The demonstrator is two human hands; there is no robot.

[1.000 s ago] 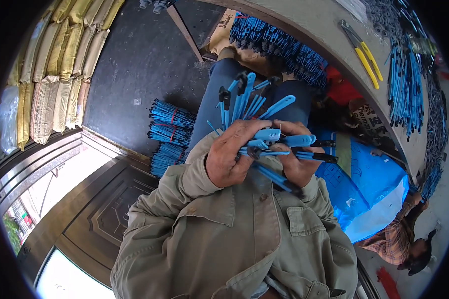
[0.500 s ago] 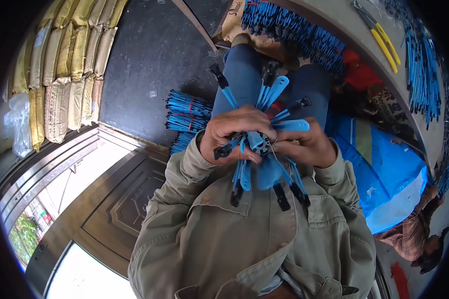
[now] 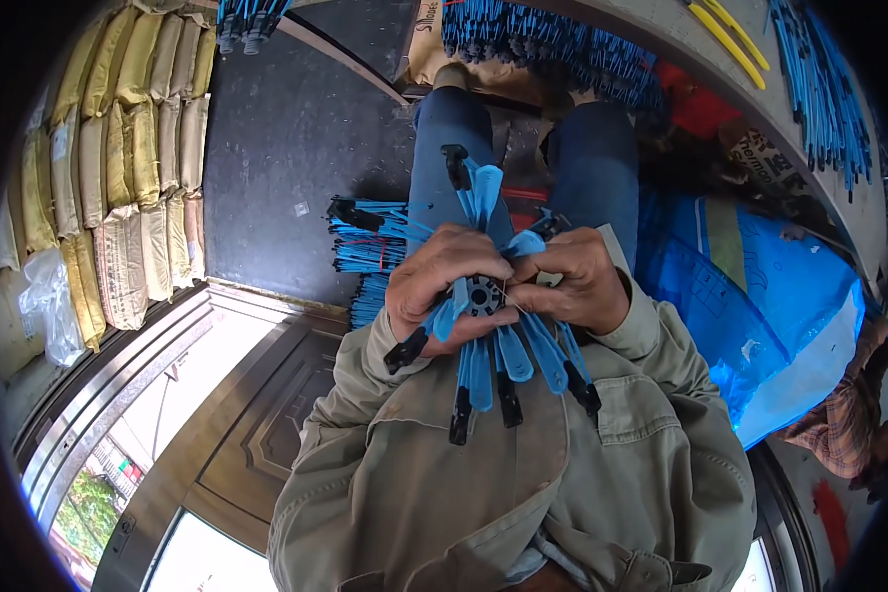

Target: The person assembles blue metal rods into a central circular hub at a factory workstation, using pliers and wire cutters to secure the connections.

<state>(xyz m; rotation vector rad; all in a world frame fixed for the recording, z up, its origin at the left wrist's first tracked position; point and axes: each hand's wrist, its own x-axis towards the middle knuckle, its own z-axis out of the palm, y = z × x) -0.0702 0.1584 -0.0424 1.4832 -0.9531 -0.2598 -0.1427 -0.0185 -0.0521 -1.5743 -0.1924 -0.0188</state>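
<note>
Above my lap is a round black slotted hub (image 3: 481,295) with flat blue arms (image 3: 513,355) fanning out from it on several sides. Black end pieces (image 3: 461,419) cap many of the arms. My left hand (image 3: 442,281) is closed around the hub's left side, thumb below and fingers above, with arms poking out past it. At the hub's right edge, my right hand (image 3: 574,281) pinches what looks like a thin wire (image 3: 505,292) running beside the hub. The wire's far end cannot be made out.
Banded bundles of blue-and-black arms (image 3: 365,242) lie left of my knees. More blue pieces (image 3: 824,109) and yellow-handled pliers (image 3: 730,39) rest on the curved bench at right. Blue plastic sheeting (image 3: 760,306) is beside me, near another person's plaid sleeve (image 3: 829,429). Stacked sacks (image 3: 118,158) stand at left.
The hub has turned in my hands, so its slotted face shows more openly and the arms hang in different places. A blue arm blurred in front of the hub now lies downward.
</note>
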